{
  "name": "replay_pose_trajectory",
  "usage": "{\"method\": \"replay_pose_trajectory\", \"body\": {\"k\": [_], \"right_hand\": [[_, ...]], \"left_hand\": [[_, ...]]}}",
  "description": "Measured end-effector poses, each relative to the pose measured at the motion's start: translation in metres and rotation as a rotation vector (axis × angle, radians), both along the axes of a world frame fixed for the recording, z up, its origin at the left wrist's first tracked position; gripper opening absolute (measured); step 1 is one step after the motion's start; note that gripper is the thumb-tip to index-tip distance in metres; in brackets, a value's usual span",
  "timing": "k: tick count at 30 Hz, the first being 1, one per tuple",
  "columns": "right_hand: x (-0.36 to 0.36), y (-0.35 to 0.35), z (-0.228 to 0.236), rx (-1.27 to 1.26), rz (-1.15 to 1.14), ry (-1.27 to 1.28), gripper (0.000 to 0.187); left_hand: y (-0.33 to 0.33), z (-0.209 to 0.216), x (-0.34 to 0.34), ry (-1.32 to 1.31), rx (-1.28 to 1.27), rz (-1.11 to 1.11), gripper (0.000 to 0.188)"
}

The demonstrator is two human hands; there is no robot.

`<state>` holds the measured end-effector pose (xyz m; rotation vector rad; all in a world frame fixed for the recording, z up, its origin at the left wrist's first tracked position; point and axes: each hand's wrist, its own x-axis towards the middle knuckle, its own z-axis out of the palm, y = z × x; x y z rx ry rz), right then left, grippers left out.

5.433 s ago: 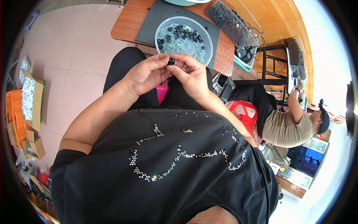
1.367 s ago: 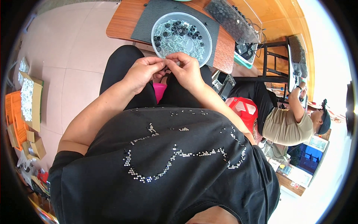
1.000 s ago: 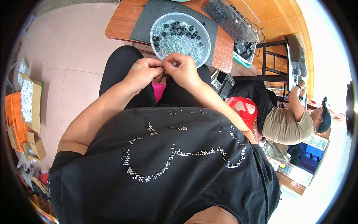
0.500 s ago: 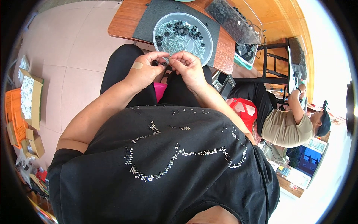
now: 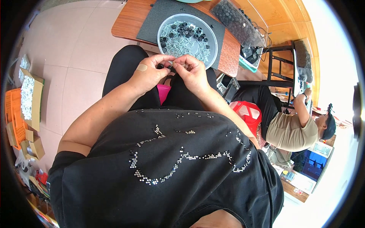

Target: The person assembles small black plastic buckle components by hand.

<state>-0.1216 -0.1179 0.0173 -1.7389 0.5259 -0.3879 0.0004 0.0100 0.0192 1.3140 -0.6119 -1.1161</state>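
Observation:
Just in front of the near edge of the table, both my hands meet at their fingertips. My left hand [image 5: 146, 74], with a plaster on its back, is closed around small round black plastic caps [image 5: 160, 66]. My right hand [image 5: 192, 74] pinches thumb to forefinger against the left fingertips; whatever small piece sits there is too hidden to name. Directly beyond the hands stands a round clear plastic bowl [image 5: 216, 45]. Silvery screws [image 5: 178, 48] fill its bottom, with several more black caps [image 5: 186, 27] lying on top of them.
The bowl stands on a dark mat [image 5: 149, 29] over a brown wooden table [image 5: 123, 23]. A clear bin of black parts [image 5: 239, 22] is at the back right. Below my hands, something pink [image 5: 163, 93] shows between my knees. A co-worker [image 5: 292, 131] sits at right; boxes [image 5: 33, 102] stand at left.
My fingertips have come closer together, and the right fingers have shifted slightly at the pinch. The bowl and table appear slightly lower and further right in view.

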Motion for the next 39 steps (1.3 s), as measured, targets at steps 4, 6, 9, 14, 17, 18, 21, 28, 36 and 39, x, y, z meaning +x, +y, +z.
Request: {"method": "replay_pose_trajectory", "body": {"k": [4, 6, 9, 14, 17, 18, 21, 28, 36, 39], "right_hand": [[0.000, 0.001, 0.006, -0.166, 0.003, 0.008, 0.004], [0.000, 0.002, 0.008, -0.280, 0.010, 0.020, 0.005], [0.001, 0.004, 0.010, -0.360, 0.024, -0.032, 0.006], [0.002, 0.006, 0.017, -0.446, 0.055, -0.026, 0.006], [0.002, 0.008, 0.020, -0.439, 0.065, -0.019, 0.005], [0.002, 0.008, 0.020, -0.438, 0.067, -0.018, 0.005], [0.001, 0.007, 0.020, -0.467, 0.079, 0.001, 0.003], [-0.002, 0.005, 0.010, -0.228, 0.007, 0.078, 0.004], [0.000, 0.010, 0.019, -0.339, 0.027, 0.099, 0.003], [0.000, 0.011, 0.021, -0.330, 0.049, 0.105, 0.006]], "left_hand": [[0.000, -0.003, 0.000, 0.092, -0.034, -0.010, 0.037], [0.000, -0.003, 0.001, 0.101, -0.034, -0.012, 0.037], [0.000, -0.006, 0.000, 0.226, -0.053, -0.019, 0.037], [0.000, -0.007, -0.003, 0.301, -0.013, -0.001, 0.038], [0.000, -0.004, -0.003, 0.308, -0.008, -0.009, 0.037], [0.001, -0.004, -0.003, 0.307, -0.007, -0.009, 0.037], [0.001, -0.006, -0.002, 0.339, 0.034, -0.026, 0.036], [0.000, -0.011, -0.002, 0.311, -0.014, 0.005, 0.035], [0.001, -0.012, -0.004, 0.185, -0.046, 0.010, 0.035], [0.002, -0.010, -0.003, 0.250, -0.052, 0.002, 0.036]]}}
